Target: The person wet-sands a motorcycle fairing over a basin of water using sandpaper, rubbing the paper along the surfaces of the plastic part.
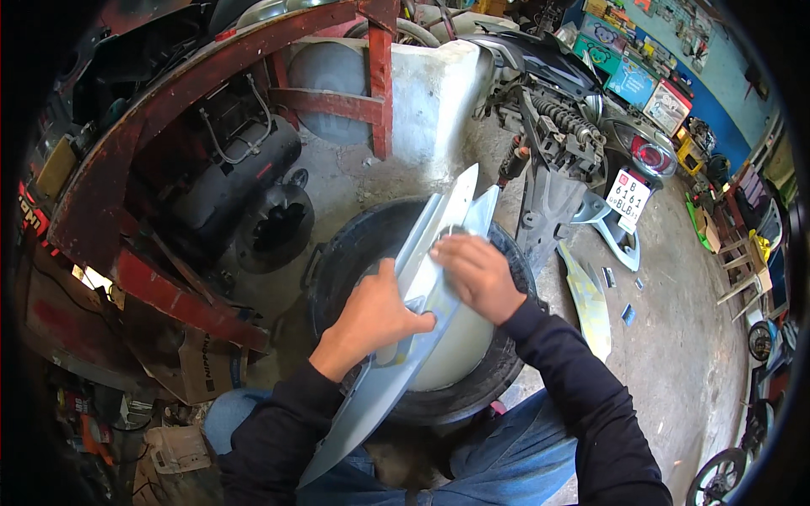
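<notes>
Panel [388, 379]: long, pale blue and white, tilted, slanting across the black tub [451, 410]; upper end past the tub's middle, lower end near the lap, by the jeans [515, 455]. Cloudy liquid [460, 350] in the tub, below the panel.

Left hand [367, 320]: partly closed around the panel at mid-length, thumb lying across the face; has hold of it. Right hand [479, 274]: fingers bent together against the upper part of the panel. Cannot tell whether something small sits beneath its fingertips.

Right of tub, on the concrete floor [675, 363]: second panel [588, 308], pale with yellowish patches; small blue scraps [629, 314] near it. Beyond, a motorcycle [561, 126] with its rear spring exposed and a red tail light [654, 156].

Left of tub: red frame [181, 295], chipped paint; dark tank [240, 173] behind it; a cardboard box [211, 367] at lower left
</notes>
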`<state>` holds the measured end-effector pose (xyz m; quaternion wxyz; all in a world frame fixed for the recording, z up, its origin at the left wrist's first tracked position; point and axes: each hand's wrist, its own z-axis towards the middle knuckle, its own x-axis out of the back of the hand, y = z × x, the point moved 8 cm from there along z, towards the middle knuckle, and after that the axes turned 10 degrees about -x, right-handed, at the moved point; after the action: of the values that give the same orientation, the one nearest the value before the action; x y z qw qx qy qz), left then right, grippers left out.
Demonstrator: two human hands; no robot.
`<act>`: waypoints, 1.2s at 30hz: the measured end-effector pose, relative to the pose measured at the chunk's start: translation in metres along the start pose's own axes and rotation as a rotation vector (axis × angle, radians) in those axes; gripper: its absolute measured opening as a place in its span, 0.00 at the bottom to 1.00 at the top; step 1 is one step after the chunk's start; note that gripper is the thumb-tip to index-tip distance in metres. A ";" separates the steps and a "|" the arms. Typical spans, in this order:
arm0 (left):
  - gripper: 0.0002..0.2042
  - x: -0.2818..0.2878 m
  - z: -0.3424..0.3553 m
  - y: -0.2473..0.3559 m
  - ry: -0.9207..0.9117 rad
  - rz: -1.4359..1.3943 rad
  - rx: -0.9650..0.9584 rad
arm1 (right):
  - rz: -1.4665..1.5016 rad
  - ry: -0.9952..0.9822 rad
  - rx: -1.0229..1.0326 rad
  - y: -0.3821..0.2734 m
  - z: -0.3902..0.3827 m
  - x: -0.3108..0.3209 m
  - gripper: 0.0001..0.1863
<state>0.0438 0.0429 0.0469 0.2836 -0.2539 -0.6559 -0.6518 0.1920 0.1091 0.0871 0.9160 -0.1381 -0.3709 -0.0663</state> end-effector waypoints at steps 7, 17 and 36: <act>0.46 -0.001 -0.001 -0.004 0.002 0.010 0.021 | 0.115 -0.048 -0.025 -0.007 -0.004 -0.010 0.23; 0.45 0.002 -0.001 -0.005 0.010 0.006 0.017 | -0.016 -0.024 -0.027 0.001 0.002 -0.005 0.25; 0.43 -0.003 0.000 -0.007 -0.008 -0.067 -0.023 | 0.069 -0.067 0.099 -0.036 -0.018 -0.014 0.26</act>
<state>0.0406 0.0425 0.0398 0.2560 -0.2379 -0.6578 -0.6672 0.1857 0.0702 0.0726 0.9105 -0.1074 -0.3991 -0.0114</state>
